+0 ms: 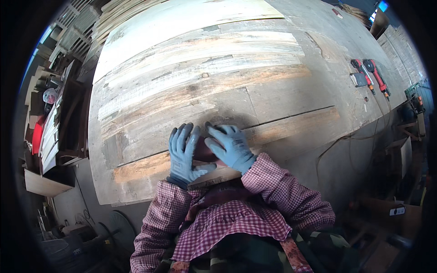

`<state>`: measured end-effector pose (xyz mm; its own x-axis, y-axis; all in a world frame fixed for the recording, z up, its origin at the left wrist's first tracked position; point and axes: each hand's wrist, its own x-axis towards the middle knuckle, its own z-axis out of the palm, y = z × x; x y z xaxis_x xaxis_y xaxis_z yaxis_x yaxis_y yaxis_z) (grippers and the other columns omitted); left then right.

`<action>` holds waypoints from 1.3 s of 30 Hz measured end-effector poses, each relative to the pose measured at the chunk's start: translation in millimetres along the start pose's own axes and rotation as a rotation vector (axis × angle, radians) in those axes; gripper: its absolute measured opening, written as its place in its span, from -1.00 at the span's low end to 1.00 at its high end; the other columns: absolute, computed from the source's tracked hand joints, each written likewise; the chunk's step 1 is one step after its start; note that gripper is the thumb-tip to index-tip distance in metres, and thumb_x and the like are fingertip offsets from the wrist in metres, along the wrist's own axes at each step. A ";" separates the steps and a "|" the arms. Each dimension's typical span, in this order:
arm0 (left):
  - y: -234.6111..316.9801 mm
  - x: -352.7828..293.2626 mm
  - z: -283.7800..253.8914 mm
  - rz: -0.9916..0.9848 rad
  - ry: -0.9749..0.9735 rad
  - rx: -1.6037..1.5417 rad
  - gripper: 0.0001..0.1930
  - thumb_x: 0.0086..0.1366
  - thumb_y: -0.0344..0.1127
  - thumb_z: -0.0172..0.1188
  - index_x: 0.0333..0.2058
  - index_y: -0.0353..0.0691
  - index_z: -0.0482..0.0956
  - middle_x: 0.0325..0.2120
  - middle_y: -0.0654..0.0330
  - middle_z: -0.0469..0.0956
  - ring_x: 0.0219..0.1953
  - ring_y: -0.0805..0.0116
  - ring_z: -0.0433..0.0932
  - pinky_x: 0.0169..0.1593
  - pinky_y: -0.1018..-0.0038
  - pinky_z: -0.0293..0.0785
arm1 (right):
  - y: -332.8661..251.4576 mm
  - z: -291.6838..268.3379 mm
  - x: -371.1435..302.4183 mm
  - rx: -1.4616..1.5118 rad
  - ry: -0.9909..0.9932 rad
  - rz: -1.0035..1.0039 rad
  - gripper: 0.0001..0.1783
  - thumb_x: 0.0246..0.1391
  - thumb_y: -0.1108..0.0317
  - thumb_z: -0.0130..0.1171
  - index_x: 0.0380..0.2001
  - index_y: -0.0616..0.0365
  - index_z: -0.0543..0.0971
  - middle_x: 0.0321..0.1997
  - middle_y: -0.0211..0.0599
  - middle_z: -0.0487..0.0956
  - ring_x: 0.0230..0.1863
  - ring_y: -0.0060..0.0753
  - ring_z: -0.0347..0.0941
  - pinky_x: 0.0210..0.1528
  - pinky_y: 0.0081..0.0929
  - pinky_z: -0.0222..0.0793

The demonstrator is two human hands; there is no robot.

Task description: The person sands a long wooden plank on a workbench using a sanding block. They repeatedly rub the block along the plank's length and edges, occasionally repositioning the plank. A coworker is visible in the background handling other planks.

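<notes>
My left hand (181, 154), in a blue-grey work glove, lies with its fingers stretched out over a long, narrow wooden plank (296, 123). Its thumb points toward a dark red-brown sheet (204, 152) that looks like sandpaper. Curled over that sheet from the other side is my right hand (231, 148), gloved alike, its fingers bent and pressing it down on the wood. The sheet's right part is hidden under this hand. Both hands are close together near the table's front edge, with the plank running out to either side.
Pale boards (200, 48) lie in rows across the large worktable (277, 88). Two red corded power tools (377, 75) rest at its right, their cables (348, 136) hanging over the edge. A rack with a red object (38, 134) stands left; a cardboard box (405, 214) sits lower right.
</notes>
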<state>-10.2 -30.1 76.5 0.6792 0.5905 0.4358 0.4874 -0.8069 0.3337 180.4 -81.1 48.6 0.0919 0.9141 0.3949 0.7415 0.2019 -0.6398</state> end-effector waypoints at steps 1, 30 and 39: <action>14.2 -1.1 -12.4 -0.024 -0.190 0.198 0.11 -0.02 0.62 0.04 0.35 -0.07 0.21 0.30 -0.13 0.16 0.36 -0.16 0.08 0.38 -0.16 -0.12 | 11.5 -21.7 7.5 -0.044 -0.039 0.088 -0.50 0.14 0.02 0.19 0.12 -0.06 0.55 -0.04 -0.19 0.52 0.02 -0.09 0.39 0.09 -0.10 0.28; -95.8 -76.4 -90.5 -1.111 -0.250 0.672 0.02 0.14 0.46 0.11 0.36 -0.20 0.13 -0.02 -0.16 0.46 0.01 -0.09 0.45 0.17 0.08 0.34 | 129.7 -66.4 -4.5 -0.751 -0.063 0.155 -0.37 0.30 0.08 0.01 0.38 -0.01 0.23 0.38 -0.03 0.28 0.38 0.09 0.15 0.39 -0.05 0.06; 31.1 21.7 54.9 -0.270 -0.325 0.060 -0.02 0.15 0.36 0.12 0.38 -0.15 0.07 0.24 -0.15 0.23 0.29 -0.14 0.21 0.36 -0.22 -0.06 | 157.5 -69.2 -10.5 -0.737 -0.045 0.080 -0.41 0.30 0.16 0.00 0.35 0.06 0.26 0.39 -0.08 0.28 0.39 0.05 0.15 0.40 -0.09 0.05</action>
<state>49.9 -43.2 50.5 0.6560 0.7530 0.0504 0.6957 -0.6293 0.3463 342.2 -83.2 -10.6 0.1483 0.9329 0.3281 0.9889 -0.1394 -0.0505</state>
